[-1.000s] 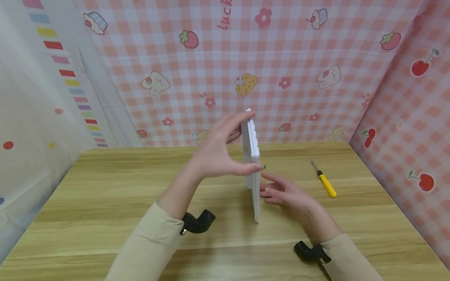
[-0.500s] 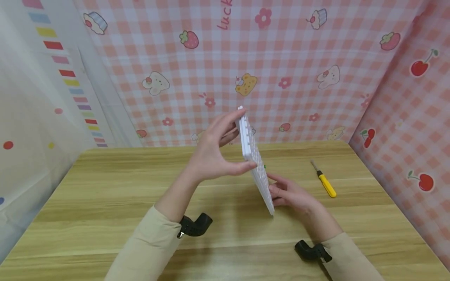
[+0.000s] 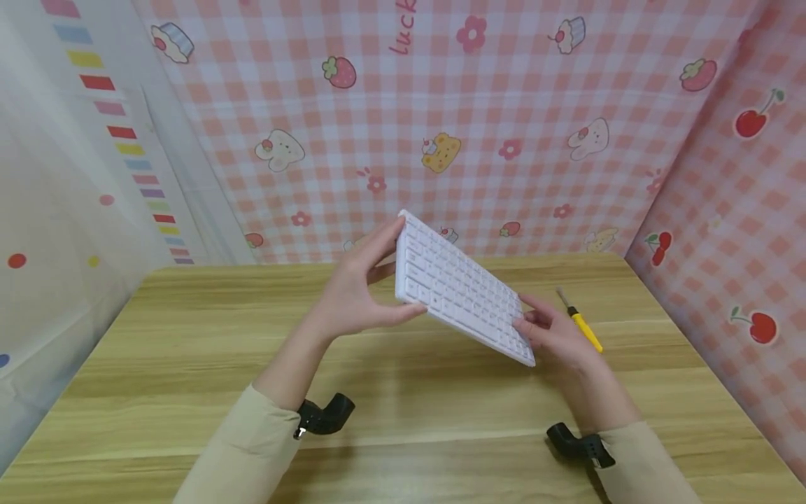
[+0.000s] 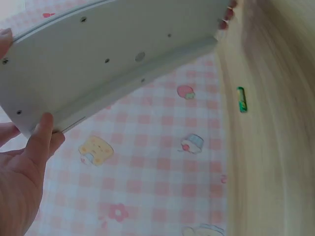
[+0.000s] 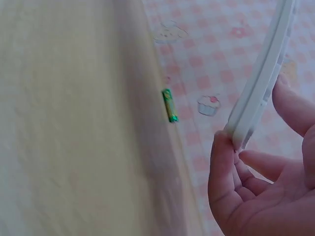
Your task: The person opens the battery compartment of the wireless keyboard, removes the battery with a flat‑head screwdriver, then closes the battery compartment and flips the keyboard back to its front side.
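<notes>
A white keyboard [image 3: 462,285] is held up above the table, keys toward the head camera, its left end higher than its right. My left hand [image 3: 352,290] grips the left end, fingers at the top edge and thumb at the lower corner. At the lower right end, my right hand [image 3: 557,332] pinches the keyboard, thumb on the key side. The left wrist view shows the keyboard's underside [image 4: 123,54] with several small screws. Seen edge-on in the right wrist view, the keyboard [image 5: 261,73] sits between thumb and fingers of the right hand [image 5: 270,187].
A screwdriver [image 3: 585,329] with a yellow handle lies on the wooden table [image 3: 189,364] just beyond the right hand. A green battery [image 4: 241,100] lies near the table's back edge; the keyboard hides it from the head view. Patterned cloth [image 3: 378,105] stands behind.
The keyboard has turned from nearly edge-on so its keys now face the head camera. My left hand shifted left and the right hand moved right, now with its thumb over the keys.
</notes>
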Tool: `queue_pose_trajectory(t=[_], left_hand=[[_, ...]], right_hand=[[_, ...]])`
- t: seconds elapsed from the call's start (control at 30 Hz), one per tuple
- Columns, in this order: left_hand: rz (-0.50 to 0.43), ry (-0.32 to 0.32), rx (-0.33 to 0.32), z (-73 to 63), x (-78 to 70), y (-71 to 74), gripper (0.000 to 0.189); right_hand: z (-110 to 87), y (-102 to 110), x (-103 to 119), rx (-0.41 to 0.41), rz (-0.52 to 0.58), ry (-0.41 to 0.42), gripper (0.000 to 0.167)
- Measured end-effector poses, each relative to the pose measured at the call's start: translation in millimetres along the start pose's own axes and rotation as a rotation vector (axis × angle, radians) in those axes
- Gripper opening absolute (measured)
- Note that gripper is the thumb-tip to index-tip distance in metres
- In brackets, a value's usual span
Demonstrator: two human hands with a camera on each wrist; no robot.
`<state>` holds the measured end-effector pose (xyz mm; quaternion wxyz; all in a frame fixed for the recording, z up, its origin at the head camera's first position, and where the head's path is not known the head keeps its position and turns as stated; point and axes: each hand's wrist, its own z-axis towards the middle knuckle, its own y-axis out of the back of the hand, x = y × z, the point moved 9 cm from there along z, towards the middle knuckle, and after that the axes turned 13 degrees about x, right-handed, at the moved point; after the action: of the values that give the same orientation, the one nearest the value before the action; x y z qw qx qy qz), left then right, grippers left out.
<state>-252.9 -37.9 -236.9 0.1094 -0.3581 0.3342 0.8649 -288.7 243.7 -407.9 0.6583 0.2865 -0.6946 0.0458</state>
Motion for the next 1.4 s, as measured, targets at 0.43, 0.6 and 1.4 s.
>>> queue_pose_trajectory(t=[0.43, 0.6, 1.4], left_hand=[[-0.020, 0.152, 0.045, -43.8, 41.9, -2.6, 0.110], [-0.005, 0.225, 0.067, -59.8, 55.9, -4.2, 0.110], [0.115, 0.656, 0.168, -146.5, 121.6, -5.6, 0.111]], right_hand=[[-10.0, 21, 7, -0.122, -0.130, -0.009, 0.072], [-8.8, 18, 7, -0.125, -0.156, -0.024, 0.074], [11.6, -25, 3, 0.029, -0.272, -0.031, 0.072]])
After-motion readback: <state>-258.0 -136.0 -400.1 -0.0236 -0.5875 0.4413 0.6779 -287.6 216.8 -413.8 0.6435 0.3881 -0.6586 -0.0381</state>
